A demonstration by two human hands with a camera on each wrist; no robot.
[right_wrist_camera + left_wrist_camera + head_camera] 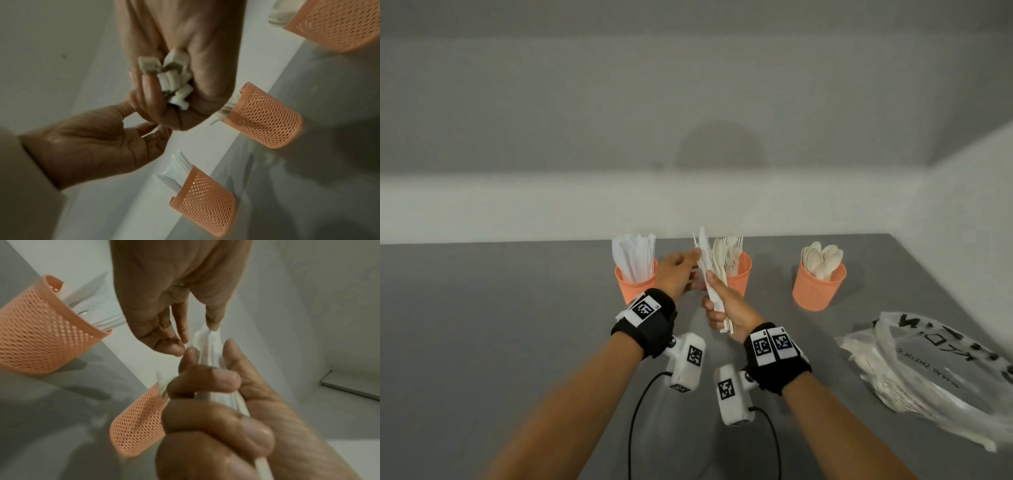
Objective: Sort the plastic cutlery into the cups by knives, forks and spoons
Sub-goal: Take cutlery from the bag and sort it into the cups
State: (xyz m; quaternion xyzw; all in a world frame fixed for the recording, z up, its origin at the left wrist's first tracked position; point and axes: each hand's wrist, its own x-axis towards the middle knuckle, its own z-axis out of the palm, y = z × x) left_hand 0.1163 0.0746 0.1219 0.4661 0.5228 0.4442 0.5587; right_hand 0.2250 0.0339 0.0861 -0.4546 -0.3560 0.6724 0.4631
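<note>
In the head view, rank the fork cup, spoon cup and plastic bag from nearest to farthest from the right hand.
From the right hand, which grips a bundle of cutlery:
1. Fork cup, just behind the hand, middle of the row.
2. Spoon cup, farther to the right.
3. Plastic bag, far right of the table.

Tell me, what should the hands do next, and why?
Probably the left hand should pull one piece free. The right hand grips a bundle of cutlery, and the left fingertips already pinch its top. The knife cup stands just beside the left hand if it is a knife.
</note>
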